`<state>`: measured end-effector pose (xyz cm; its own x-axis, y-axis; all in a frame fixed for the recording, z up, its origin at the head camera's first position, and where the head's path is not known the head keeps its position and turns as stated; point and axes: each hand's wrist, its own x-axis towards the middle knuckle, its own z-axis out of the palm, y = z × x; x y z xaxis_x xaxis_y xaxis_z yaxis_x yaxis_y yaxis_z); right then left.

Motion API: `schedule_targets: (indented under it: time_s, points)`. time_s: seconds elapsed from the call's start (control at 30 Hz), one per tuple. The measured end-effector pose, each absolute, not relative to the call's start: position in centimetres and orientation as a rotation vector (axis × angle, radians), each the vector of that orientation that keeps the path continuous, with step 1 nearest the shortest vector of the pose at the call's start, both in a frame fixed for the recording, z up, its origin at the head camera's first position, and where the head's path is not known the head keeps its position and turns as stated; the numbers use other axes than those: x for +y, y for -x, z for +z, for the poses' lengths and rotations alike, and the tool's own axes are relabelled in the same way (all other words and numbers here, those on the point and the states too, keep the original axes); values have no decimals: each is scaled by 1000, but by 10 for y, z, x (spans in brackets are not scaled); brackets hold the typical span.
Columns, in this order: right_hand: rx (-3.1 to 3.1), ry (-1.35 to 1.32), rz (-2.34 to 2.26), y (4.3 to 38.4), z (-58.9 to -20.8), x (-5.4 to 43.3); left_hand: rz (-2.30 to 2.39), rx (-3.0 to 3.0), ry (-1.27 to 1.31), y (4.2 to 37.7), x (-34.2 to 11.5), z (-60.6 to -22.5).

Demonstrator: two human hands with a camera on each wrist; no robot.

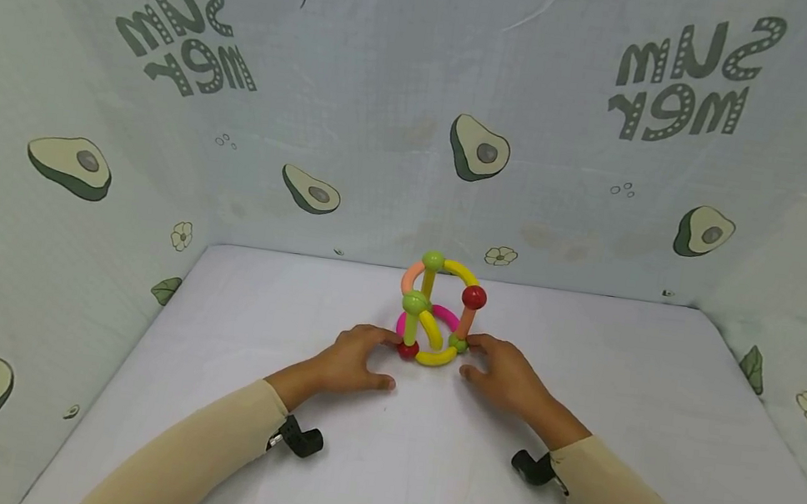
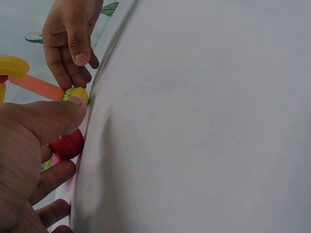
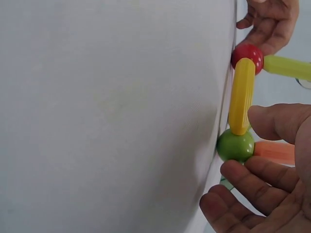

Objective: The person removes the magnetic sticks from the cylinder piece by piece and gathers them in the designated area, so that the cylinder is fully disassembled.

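Although the left hand [image 1: 352, 359] and right hand [image 1: 505, 375] flank a ball-and-rod toy [image 1: 447, 316] on the desk [image 1: 416, 455], neither grips it: both are loosely open, thumbs apart, fingertips at a lower red ball [image 1: 408, 351] and lower green ball [image 1: 458, 344] (whether they press, I cannot tell). Its base ring and uprights look joined; the top ring seems unfinished, one yellow curved rod [image 1: 433, 330] apparently hanging inside. No container shows. Behind rises a printed cloth [image 1: 395, 74].

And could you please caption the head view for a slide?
A person's left hand and right hand flank a colourful ball-and-rod structure on a white tabletop.
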<state>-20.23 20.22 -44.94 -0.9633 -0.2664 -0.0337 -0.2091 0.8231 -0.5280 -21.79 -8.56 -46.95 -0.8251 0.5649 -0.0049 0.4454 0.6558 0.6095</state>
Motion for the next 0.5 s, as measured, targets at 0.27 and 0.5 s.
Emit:
schedule_targets:
  time_s: [0.27,0.5]
  points:
    - [2896,369,-801,211,-449,199,888,2679,-831,212,-83,-469]
    - [2888,347,-795,220,-449,198,832,2689,-837,206,-78,-469]
